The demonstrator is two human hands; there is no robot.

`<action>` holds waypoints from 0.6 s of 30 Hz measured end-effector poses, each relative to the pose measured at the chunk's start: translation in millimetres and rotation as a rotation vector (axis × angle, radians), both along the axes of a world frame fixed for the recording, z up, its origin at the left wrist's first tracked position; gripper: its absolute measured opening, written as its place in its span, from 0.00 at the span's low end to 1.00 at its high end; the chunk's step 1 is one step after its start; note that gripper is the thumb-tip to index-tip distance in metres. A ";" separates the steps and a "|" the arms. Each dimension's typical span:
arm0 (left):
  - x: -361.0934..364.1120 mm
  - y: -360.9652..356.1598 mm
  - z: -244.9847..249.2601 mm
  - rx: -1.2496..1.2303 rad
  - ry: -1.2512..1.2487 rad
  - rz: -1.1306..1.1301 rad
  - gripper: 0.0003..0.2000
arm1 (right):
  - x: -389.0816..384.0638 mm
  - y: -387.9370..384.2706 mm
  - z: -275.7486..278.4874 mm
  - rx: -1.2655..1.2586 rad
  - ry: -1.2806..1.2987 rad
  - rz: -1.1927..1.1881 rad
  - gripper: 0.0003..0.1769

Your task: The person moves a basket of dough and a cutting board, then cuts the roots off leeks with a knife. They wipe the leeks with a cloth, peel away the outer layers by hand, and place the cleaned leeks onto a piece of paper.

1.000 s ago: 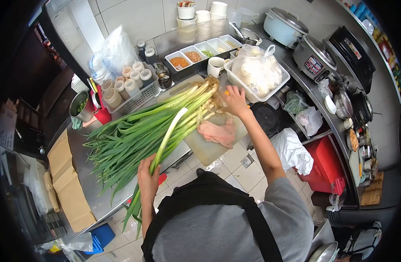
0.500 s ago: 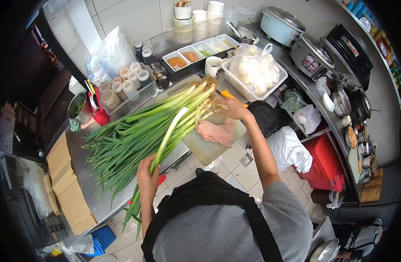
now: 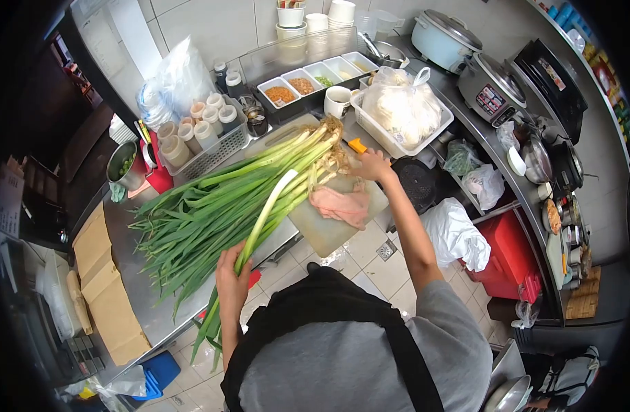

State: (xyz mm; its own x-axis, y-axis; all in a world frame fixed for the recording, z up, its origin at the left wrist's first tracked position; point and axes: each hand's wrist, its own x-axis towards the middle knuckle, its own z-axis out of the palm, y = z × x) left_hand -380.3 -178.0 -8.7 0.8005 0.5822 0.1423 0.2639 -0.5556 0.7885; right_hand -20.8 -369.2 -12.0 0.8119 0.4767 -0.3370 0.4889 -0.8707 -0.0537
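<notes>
Left of the board [image 3: 325, 239], the left hand [image 3: 230, 276] clasps one leek [image 3: 268, 209], seemingly to keep it apart from the bunch [image 3: 205, 206] lying partly across the board, while at the board's right edge the right hand [image 3: 373, 167] is by an orange handle [image 3: 357, 145], its grip more than I can tell.

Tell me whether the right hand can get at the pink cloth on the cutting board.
Probably yes: the right hand is close by, and the pink cloth lies uncovered on the cutting board, with nothing visibly between them. Whether that hand grips something is unclear.
</notes>
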 end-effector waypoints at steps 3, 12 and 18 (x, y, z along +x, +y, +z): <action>1.8 2.8 1.9 0.006 -0.026 0.009 0.17 | 10.8 -8.8 -23.2 0.500 -0.071 0.069 0.45; -2.5 -0.2 8.6 -0.012 -0.017 0.022 0.18 | -25.6 -21.2 10.0 1.256 0.373 0.043 0.27; 1.8 1.7 4.1 -0.012 -0.047 -0.016 0.18 | -57.2 -17.6 -45.4 0.613 -0.295 0.437 0.13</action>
